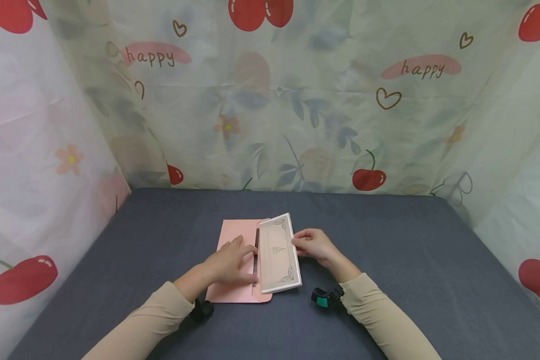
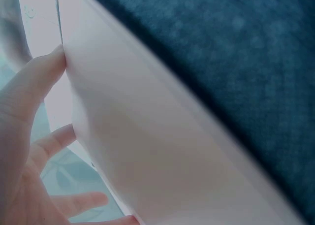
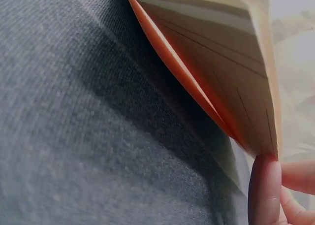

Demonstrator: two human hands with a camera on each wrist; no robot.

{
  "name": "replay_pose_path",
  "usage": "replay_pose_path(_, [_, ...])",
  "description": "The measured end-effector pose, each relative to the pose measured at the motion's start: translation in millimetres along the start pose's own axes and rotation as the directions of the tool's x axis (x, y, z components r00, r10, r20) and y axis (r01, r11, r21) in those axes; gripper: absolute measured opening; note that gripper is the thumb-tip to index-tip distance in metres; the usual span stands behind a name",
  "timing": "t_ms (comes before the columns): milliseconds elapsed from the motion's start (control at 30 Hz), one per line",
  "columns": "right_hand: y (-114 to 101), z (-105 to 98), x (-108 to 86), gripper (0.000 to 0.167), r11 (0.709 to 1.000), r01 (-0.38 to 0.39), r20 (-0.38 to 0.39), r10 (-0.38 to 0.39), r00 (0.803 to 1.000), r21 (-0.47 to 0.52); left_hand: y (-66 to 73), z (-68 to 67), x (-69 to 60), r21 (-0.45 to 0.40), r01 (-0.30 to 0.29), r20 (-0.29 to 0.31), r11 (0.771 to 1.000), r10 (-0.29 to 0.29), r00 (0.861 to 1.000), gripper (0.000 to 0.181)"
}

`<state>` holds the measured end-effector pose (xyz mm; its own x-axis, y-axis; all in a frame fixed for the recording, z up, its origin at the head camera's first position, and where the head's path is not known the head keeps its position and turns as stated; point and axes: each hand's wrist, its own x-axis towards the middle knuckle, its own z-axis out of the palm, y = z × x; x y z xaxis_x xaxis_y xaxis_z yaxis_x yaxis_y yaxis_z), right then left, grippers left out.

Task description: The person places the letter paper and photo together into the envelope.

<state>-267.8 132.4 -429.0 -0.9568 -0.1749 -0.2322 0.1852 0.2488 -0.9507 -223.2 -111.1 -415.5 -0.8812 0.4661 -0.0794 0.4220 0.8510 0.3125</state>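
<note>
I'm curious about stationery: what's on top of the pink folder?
The white card overlaps the right side of the pink folder, and the left hand is over its middle. Whatever they cover there can't be seen.

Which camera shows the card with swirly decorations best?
The head view: the card shows almost its whole printed face. Left wrist: only a pale part, upper left. Right wrist: apparently its underside, close up.

Curtained booth (cherry-print cloth, dark tabletop)

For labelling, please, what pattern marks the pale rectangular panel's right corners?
Grey scrollwork on the pale rectangular panel, clearest in head view.
</note>
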Motion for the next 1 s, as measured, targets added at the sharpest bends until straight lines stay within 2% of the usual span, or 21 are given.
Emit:
replay_pose_path(500, [-0.5, 4.9, 0.9, 0.023, 1.0, -0.006, -0.011, 0.006, 1.0, -0.025, 0.2, 1.1, -0.2, -0.006, 0.0, -0.004, 1.0, 0.0, 1.0, 0.057])
replay_pose_path(1000, [-5.8, 10.0, -2.5, 0.02, 0.996, 0.031, -0.044, -0.035, 0.998, -0.083, 1.2, -0.5, -1.0, -0.012, -0.003, -0.003, 1.0, 0.003, 1.0, 0.058])
